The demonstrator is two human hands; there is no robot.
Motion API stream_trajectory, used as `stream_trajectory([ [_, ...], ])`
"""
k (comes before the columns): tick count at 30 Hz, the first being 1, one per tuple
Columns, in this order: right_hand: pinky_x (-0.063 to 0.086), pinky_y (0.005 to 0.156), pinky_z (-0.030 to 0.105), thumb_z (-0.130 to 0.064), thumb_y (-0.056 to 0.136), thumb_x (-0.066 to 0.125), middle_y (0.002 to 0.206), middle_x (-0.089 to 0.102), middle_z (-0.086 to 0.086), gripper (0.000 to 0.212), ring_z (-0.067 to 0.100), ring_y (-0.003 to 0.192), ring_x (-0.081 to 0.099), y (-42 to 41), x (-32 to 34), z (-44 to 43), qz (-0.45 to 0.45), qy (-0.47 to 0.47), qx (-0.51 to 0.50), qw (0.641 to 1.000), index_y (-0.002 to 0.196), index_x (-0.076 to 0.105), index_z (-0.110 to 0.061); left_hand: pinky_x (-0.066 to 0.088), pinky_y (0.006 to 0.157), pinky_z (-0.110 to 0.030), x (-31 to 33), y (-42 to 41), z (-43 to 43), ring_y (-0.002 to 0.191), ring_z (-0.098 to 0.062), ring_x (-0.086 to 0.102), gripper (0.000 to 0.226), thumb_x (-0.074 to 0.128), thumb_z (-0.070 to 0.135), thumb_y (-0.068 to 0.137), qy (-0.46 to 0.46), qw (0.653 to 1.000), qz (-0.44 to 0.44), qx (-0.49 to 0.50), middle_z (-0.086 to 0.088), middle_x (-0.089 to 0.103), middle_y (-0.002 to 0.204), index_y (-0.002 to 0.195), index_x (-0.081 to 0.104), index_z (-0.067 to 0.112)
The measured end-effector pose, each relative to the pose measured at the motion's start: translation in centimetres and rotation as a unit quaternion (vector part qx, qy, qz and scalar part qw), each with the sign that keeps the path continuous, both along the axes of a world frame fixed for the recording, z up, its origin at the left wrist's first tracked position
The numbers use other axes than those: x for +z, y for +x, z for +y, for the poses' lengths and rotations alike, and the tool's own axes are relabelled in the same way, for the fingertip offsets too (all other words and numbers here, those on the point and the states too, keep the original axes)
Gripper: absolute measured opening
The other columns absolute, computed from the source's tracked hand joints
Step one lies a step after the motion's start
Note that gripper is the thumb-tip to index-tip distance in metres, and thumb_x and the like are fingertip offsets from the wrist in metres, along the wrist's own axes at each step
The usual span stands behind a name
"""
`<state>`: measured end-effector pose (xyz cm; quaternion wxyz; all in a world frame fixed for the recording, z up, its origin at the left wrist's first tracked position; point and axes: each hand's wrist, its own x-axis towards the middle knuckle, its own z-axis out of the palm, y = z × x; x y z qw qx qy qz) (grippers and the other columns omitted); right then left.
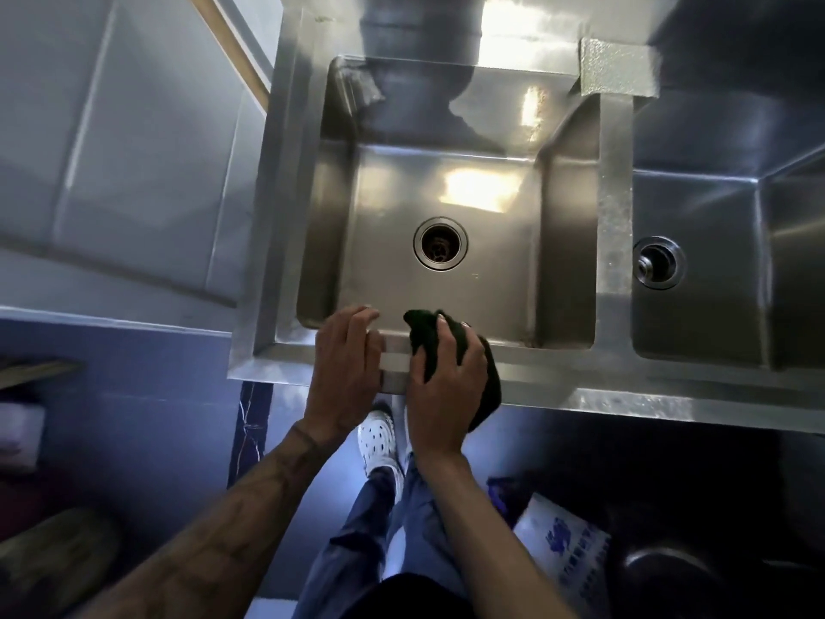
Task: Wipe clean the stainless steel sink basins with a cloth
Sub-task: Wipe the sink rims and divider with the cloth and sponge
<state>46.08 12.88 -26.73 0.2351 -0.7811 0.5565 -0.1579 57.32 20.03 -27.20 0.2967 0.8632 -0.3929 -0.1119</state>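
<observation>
A stainless steel sink with two basins fills the upper half of the head view. The left basin [482,270] has a round drain [440,244] in its floor. The right basin [714,306] shows its own drain [658,262] near the dividing rim. My right hand [446,386] is shut on a dark cloth [426,346] and presses it on the front rim of the left basin. My left hand [346,368] rests flat on the same front rim [558,364], just left of the cloth, fingers together and holding nothing.
A grey block [618,67] sits on the back rim between the basins. White wall tiles [134,149] stand to the left of the sink. Below the rim are my legs and white shoes [379,444]. A printed bag [567,542] lies on the floor at right.
</observation>
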Motion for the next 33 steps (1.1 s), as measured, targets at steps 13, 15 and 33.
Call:
stream_trajectory([
  [13, 0.047, 0.1, 0.042, -0.031, 0.104, 0.04, 0.124, 0.058, -0.002, 0.034, 0.014, 0.116, 0.055, -2.7, 2.4, -3.9, -0.172, 0.092, -0.015, 0.981, 0.128, 0.058, -0.015, 0.039, 0.111, -0.048, 2.4, -6.1, -2.5, 0.134, -0.032, 0.047, 0.059, 0.056, 0.057, 0.095, 0.081, 0.977, 0.003, 0.197, -0.012, 0.05, 0.145, 0.139, 0.056, 0.018],
  [15, 0.048, 0.097, 0.05, -0.032, 0.104, 0.039, 0.119, 0.058, 0.002, 0.034, 0.02, 0.113, 0.055, -3.3, 1.4, -5.0, -0.146, 0.074, -0.017, 0.986, 0.125, 0.059, -0.013, 0.043, 0.107, -0.05, 1.5, -7.2, -4.0, 0.13, -0.036, 0.051, 0.051, 0.065, 0.049, 0.095, 0.1, 0.977, -0.059, 0.181, -0.015, 0.053, 0.143, 0.135, 0.058, 0.018],
  [33, 0.044, 0.08, 0.043, -0.033, 0.099, 0.046, 0.11, 0.061, 0.007, 0.027, 0.031, 0.097, 0.059, 7.7, -1.1, -1.2, 0.082, -0.04, 0.234, 0.968, 0.115, 0.062, -0.018, 0.046, 0.093, -0.048, -0.5, 4.8, 7.1, 0.111, -0.034, 0.058, 0.033, 0.053, 0.046, 0.103, 0.111, 0.971, -0.203, 0.052, -0.015, 0.059, 0.134, 0.125, 0.057, 0.021],
])
